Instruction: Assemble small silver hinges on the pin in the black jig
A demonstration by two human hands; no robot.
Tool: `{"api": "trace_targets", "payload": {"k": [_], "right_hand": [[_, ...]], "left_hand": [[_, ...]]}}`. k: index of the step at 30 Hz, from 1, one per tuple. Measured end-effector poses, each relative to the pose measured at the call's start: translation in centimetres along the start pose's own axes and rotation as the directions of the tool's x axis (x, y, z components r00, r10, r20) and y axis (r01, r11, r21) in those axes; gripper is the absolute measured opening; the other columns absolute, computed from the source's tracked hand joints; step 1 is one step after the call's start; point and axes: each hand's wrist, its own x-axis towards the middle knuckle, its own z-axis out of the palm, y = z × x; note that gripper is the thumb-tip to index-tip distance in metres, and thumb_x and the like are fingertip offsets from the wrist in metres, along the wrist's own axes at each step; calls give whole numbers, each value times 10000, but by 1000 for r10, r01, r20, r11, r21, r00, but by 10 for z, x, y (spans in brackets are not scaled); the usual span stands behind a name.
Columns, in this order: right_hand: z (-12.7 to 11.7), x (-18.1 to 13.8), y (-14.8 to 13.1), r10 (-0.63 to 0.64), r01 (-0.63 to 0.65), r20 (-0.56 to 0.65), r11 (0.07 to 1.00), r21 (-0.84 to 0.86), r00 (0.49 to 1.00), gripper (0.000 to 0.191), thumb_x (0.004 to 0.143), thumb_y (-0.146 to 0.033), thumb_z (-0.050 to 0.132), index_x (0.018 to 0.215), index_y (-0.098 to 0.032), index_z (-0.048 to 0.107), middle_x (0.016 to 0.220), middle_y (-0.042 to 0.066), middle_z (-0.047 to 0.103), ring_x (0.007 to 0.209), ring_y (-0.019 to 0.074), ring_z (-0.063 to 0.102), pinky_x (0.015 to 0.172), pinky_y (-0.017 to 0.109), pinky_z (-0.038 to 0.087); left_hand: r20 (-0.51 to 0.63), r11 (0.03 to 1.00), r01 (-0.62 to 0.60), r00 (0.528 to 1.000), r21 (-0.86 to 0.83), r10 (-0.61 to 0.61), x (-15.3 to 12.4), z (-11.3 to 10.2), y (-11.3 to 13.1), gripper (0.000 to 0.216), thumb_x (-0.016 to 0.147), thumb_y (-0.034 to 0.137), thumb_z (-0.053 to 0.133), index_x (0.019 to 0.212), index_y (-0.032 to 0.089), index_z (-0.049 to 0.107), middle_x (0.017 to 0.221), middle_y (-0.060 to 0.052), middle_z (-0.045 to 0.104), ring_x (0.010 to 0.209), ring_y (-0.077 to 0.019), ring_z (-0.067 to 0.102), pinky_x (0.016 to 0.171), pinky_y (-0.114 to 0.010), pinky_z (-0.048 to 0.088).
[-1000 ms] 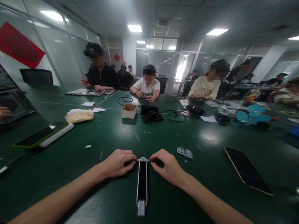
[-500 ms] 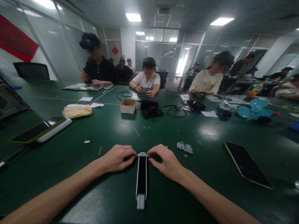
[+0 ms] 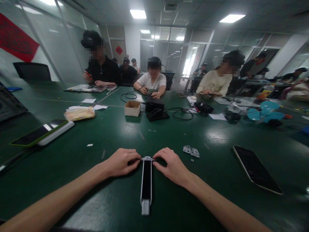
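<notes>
A long, narrow black-and-silver device lies on the green table in front of me, with a pale block at its near end and a short metal crosspiece at its far end. My left hand pinches the crosspiece's left end between thumb and fingers. At the right end, my right hand does the same. Fingertips hide the very ends of the crosspiece. A small metal hinge-like plate lies beyond my right hand, with a small nut-like piece just nearer to me.
To the right lies a dark phone. At left are a green-edged tablet-like device and a plastic-wrapped packet. Farther back stand a small open box, a black device with cables, and blue fan blades. Several people sit across the table.
Both hands keep their pinch on the crosspiece and the device stays in place. The view has shifted very slightly.
</notes>
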Motion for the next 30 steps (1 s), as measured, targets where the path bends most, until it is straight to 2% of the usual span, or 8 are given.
{"api": "trace_targets", "payload": {"k": [30], "right_hand": [[0,1,0,-29,29,-17,999,-13,999,100,830,-167,627,925,-178,656,900,47,661,849,191,567,747,348,473]], "left_hand": [[-1,1000,1,1000,10,-1,-1,2,-2,204,896,199,438,908,148,635,740,-24,595,619,-112,553,577,-202,405]]}}
